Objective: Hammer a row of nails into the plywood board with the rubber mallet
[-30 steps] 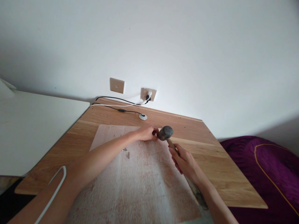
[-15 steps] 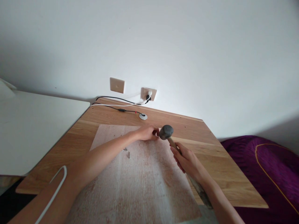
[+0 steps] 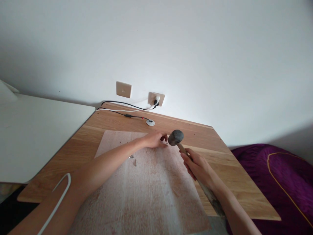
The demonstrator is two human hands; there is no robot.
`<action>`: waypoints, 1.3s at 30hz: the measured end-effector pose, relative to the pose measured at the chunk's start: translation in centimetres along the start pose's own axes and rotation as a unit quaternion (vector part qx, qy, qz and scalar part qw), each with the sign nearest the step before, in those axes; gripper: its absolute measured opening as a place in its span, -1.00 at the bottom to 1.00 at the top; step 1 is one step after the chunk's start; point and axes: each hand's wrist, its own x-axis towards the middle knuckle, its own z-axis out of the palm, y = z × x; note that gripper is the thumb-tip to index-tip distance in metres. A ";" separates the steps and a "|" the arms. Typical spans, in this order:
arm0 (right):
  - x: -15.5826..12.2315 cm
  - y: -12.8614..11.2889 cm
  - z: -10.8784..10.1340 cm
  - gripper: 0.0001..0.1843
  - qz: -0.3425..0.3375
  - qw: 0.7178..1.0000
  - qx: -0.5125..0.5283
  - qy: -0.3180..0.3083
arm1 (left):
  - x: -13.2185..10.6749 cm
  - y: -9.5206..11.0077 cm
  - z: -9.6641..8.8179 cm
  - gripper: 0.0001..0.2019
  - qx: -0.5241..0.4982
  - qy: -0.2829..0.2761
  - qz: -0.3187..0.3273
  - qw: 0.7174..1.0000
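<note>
My right hand (image 3: pixel 198 164) is wrapped round the wooden handle of a mallet with a dark grey head (image 3: pixel 176 137). The head is raised just right of my left hand (image 3: pixel 156 139), apart from it. My left hand rests near the far right corner of a pale, worn wooden board (image 3: pixel 144 192). Its thumb and fingers are pinched together, and whatever small thing sits between them is too small to make out. A small shiny metal piece (image 3: pixel 134 161) lies on the board below my left forearm, with a few tiny dark specks by the far edge.
Under the board is a wooden table (image 3: pixel 232 182) with a round cable grommet (image 3: pixel 150 122). Black and white cables run along its back to a wall socket (image 3: pixel 156 99). A white surface (image 3: pixel 44 137) adjoins at left, and a purple beanbag-like thing (image 3: pixel 281 173) stands at right.
The mallet and my right hand have shifted slightly to the right, widening the gap to my left hand. My left hand keeps its pinch at the same spot on the board.
</note>
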 end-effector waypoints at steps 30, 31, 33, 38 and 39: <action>0.1 0.0 0.3 -0.57 0.011 0.999 0.035 0.015 | 0.1 0.0 0.0 -0.93 -0.041 -0.014 0.022 0.999; 0.0 -0.1 0.3 -0.57 0.009 0.999 0.036 0.018 | 0.1 0.0 0.0 -0.93 -0.043 -0.021 0.025 0.999; 0.0 -0.3 0.3 -0.58 0.005 0.999 0.039 0.024 | 0.1 0.0 0.0 -0.88 -0.042 -0.029 0.024 0.998; 0.2 -0.6 0.5 -0.62 -0.002 1.000 -0.003 0.001 | 0.1 0.1 0.0 -0.60 -0.003 -0.002 0.008 1.000; 0.3 -0.5 0.6 -0.62 0.001 1.000 -0.014 -0.008 | 0.1 0.1 0.0 -0.61 0.002 0.003 0.015 1.000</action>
